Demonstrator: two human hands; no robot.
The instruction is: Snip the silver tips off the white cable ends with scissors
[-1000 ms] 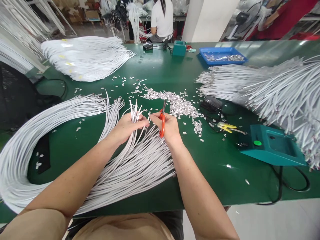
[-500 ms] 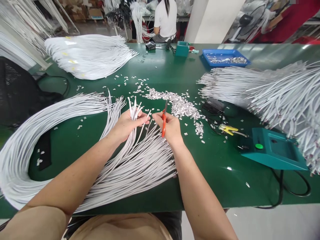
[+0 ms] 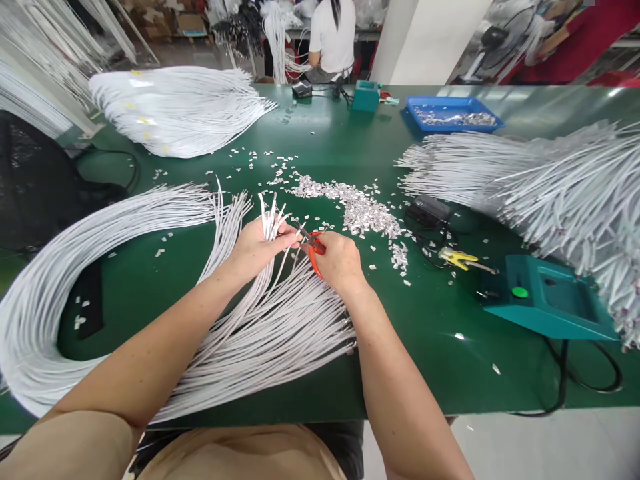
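Head view: red-handled cutters held at cable ends

A few white cables [image 3: 269, 223] are grasped in the left hand [image 3: 260, 245], above the green table [image 3: 425, 360]; the red-handled cutters [image 3: 315, 247] are gripped in the right hand [image 3: 340, 260], tips beside the left fingertips [image 3: 295, 237].

No readable text, brand, number or sign anywhere. Yellow marks on the upper-left cable bundle [image 3: 170, 110]: too small to read. Black adapter [image 3: 429, 211] and teal device [image 3: 550, 297]: no lettering can be made out.
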